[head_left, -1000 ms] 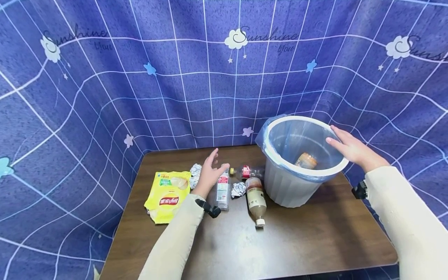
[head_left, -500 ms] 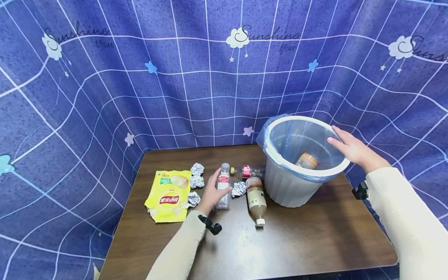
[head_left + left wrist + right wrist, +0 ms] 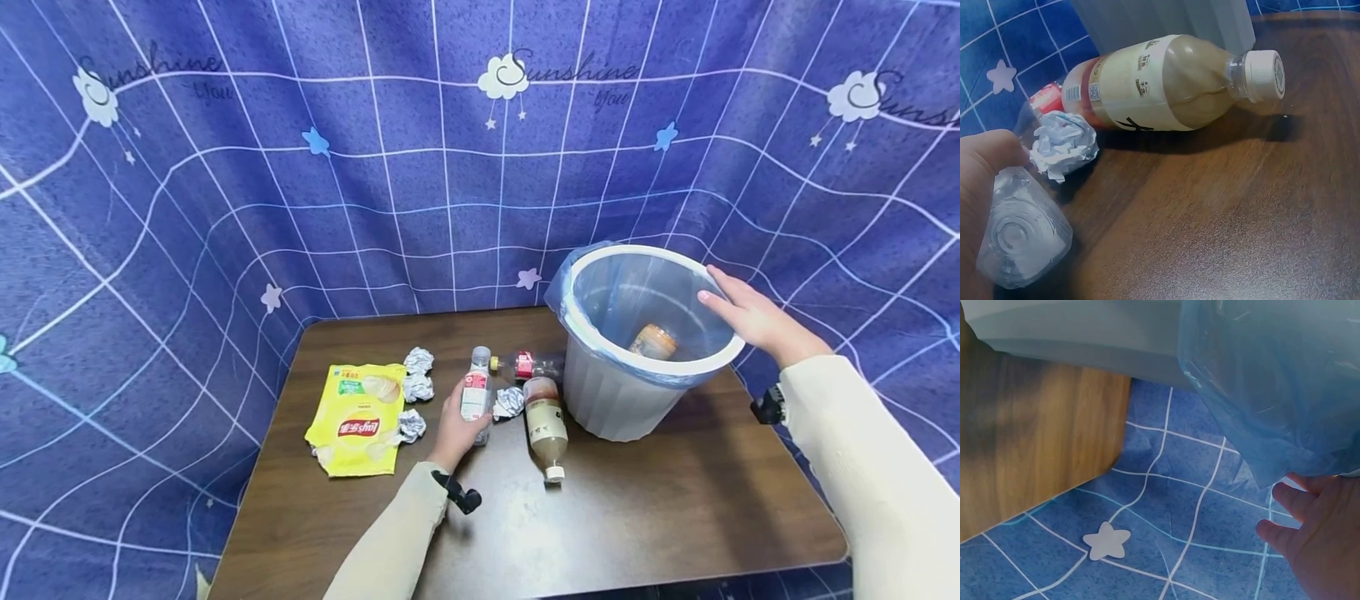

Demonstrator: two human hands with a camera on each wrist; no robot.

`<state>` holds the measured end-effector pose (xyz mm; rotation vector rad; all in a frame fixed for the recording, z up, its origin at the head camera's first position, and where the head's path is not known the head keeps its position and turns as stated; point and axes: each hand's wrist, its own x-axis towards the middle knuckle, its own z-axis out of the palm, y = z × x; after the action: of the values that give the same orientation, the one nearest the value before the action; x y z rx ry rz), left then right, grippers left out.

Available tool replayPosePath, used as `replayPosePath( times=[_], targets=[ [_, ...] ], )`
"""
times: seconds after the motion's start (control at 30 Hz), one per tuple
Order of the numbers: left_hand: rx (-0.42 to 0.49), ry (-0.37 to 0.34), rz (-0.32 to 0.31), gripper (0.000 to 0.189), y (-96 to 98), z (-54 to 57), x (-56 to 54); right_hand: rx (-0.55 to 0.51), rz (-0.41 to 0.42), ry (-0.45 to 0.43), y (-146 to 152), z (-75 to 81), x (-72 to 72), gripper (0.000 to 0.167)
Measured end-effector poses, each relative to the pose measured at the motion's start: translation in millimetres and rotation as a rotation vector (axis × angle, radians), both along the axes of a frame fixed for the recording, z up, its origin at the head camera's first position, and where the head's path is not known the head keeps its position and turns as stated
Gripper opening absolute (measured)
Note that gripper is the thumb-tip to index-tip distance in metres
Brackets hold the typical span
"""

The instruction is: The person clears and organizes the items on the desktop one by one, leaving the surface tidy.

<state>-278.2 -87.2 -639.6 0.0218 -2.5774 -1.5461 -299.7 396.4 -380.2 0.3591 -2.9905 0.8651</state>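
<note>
My left hand (image 3: pixel 454 433) is around a clear plastic bottle (image 3: pixel 476 395) with a white and red label, lying on the table; the thumb is on its right side. In the left wrist view the bottle's base (image 3: pixel 1019 234) shows beside the thumb. My right hand (image 3: pixel 761 321) rests at the right rim of a white bin (image 3: pixel 622 408) lined with a blue plastic bag (image 3: pixel 1260 394), its fingers mostly straight. Inside the bin lies an orange-capped container (image 3: pixel 655 342).
Right of the held bottle are a crumpled paper ball (image 3: pixel 509 403), a bottle of cloudy drink (image 3: pixel 1191 81) and a red-labelled bottle (image 3: pixel 525 365). A yellow chip bag (image 3: pixel 360 421) and several crumpled foil balls (image 3: pixel 417 387) lie left. A blue curtain (image 3: pixel 480 208) surrounds the table (image 3: pixel 622 533).
My left hand has come down onto the clear bottle from above and left, and its fingers have closed around it. The right hand has stayed at the bin rim.
</note>
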Motion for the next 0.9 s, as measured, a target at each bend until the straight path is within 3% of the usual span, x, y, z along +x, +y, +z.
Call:
replayPosePath(
  times=[0.33,0.77,0.9],
  targets=[
    [0.052,-0.009,0.065,0.085,-1.6,9.1,-5.0,0.005,-0.003,-0.011,1,-0.7,-1.7,0.076],
    [0.083,0.032,0.018,0.082,-11.1,56.6,-31.4,0.007,0.009,0.003,2,0.5,-2.7,0.074],
    [0.095,0.024,0.008,0.081,-14.5,76.4,-38.4,0.007,0.008,-0.001,2,-0.9,-3.0,0.075]
  ],
)
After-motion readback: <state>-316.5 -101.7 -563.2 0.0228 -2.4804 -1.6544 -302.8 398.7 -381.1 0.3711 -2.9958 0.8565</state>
